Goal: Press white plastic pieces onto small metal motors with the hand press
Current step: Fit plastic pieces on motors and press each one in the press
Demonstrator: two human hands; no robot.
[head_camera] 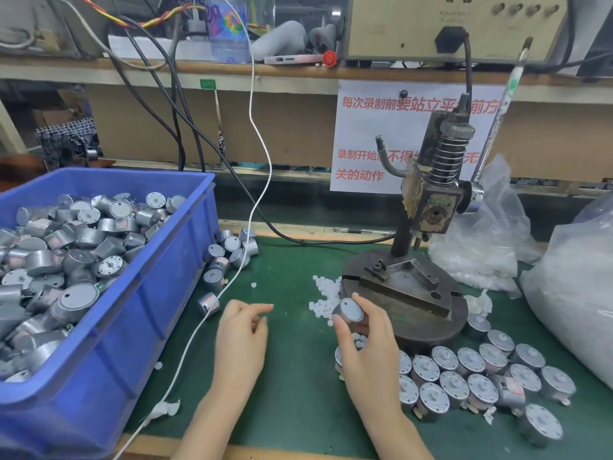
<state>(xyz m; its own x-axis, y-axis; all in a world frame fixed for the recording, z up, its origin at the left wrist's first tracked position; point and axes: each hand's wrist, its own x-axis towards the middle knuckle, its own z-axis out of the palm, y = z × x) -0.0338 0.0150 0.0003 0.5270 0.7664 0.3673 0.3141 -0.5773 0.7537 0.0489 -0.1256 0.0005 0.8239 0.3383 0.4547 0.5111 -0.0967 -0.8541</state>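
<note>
My right hand grips a small round metal motor just in front of the hand press base. My left hand hovers over the green mat with fingers loosely curled; whether it holds a piece I cannot tell. A pile of small white plastic pieces lies between the hands and the press. The hand press stands upright with its spring and lever raised; its fixture plate holds nothing.
A blue bin full of motors stands at the left, with loose motors beside it. Several motors lie in rows at the front right. Clear plastic bags stand at the right. A white cable crosses the mat.
</note>
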